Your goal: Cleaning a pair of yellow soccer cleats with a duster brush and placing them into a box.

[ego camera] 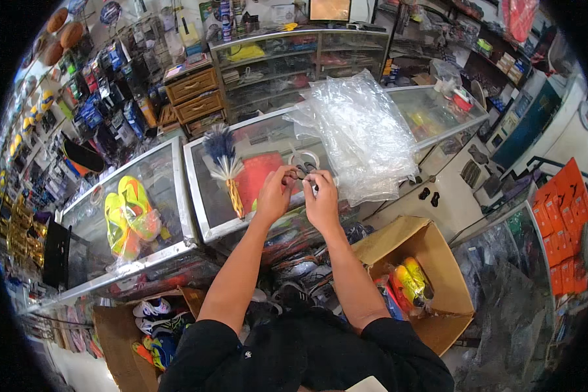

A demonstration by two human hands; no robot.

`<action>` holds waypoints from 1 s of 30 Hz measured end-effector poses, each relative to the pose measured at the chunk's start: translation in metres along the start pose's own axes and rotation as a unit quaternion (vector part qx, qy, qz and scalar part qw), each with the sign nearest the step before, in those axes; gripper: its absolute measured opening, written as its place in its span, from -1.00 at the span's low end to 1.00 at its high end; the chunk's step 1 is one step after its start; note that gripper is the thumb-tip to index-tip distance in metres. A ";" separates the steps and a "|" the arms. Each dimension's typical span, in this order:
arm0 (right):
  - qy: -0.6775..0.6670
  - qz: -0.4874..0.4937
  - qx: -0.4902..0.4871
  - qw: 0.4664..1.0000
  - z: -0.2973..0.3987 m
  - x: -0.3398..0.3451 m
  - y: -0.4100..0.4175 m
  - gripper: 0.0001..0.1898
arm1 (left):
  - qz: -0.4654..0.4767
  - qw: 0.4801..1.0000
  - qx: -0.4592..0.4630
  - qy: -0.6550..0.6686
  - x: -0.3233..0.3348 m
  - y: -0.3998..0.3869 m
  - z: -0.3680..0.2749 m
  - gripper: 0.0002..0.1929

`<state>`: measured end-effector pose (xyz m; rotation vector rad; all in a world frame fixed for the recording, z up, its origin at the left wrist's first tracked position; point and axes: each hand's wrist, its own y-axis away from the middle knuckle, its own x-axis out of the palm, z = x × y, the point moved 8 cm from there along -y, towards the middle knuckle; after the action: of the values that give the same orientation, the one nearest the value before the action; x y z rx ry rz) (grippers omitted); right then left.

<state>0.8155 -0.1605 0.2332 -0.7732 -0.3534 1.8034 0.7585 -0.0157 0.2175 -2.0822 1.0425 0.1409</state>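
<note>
Above the front edge of a glass display counter [203,215], my left hand [276,192] and my right hand [321,198] are close together. Between them they hold a small dark looped object [305,170], which looks like scissors, though its details are too small to settle. Just behind it on the glass lies a roll of tape [311,156]. To the left of my hands are a flat red sheet or folder [262,171] and a feather duster [228,169] with a yellow patterned handle. A stack of clear plastic bags [365,137] lies to the right.
Neon-yellow shoes [132,210] in clear plastic sit on the left glass counter [176,171]. Below are open cardboard boxes with shoes, one at right [446,279], one at left [112,338]. Orange boxes [561,235] are stacked far right. Wooden drawers [193,90] stand behind.
</note>
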 end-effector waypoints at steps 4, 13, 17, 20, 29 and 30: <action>-0.064 0.010 0.019 0.998 0.033 0.003 0.004 -0.90 | -0.067 0.991 -0.080 0.078 -0.020 0.017 0.001 -0.72; -0.263 0.088 0.042 0.960 0.103 0.087 0.010 -0.90 | -0.235 0.965 -0.110 0.034 -0.166 0.077 -0.045 -0.79; -0.295 0.190 0.053 0.935 0.143 0.149 0.030 -0.87 | -0.312 0.943 -0.103 -0.050 -0.234 0.117 -0.037 -0.81; -0.310 0.235 0.009 0.921 0.169 0.192 0.045 -0.86 | -0.359 0.912 -0.079 -0.184 -0.282 0.149 -0.046 -0.73; -0.284 0.352 -0.108 0.886 0.278 0.270 0.080 -0.78 | -0.343 0.768 -0.243 -0.483 -0.399 0.236 -0.037 -0.60; -0.255 0.348 -0.190 0.882 0.292 0.277 0.081 -0.77 | -0.334 0.773 -0.233 -0.487 -0.408 0.238 -0.036 -0.65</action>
<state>0.5096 0.1024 0.3108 -0.7288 -0.8813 2.6789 0.3113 0.1327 0.2686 -2.1855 -0.4214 1.0637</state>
